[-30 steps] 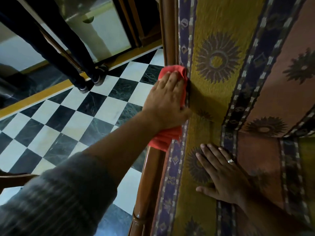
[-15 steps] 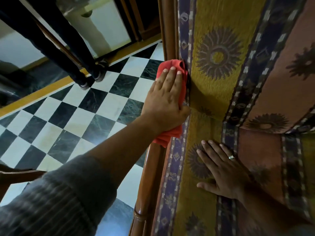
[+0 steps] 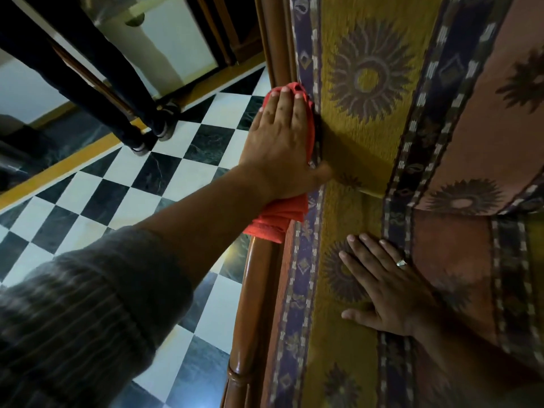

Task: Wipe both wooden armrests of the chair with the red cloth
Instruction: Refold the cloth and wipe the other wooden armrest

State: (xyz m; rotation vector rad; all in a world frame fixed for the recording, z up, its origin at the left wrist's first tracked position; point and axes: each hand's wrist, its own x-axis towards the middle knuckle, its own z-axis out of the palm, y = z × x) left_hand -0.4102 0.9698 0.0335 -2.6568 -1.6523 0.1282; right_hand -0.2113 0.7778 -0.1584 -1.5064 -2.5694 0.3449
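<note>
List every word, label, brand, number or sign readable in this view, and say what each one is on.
None: no text can be read anywhere in this view.
Chair upholstery: woven sun and diamond motifs only, no letters.
Red cloth: plain, no tag or label showing.
Wooden armrest: bare polished wood, no mark.
Ring on the right hand: too small to show any engraving.
</note>
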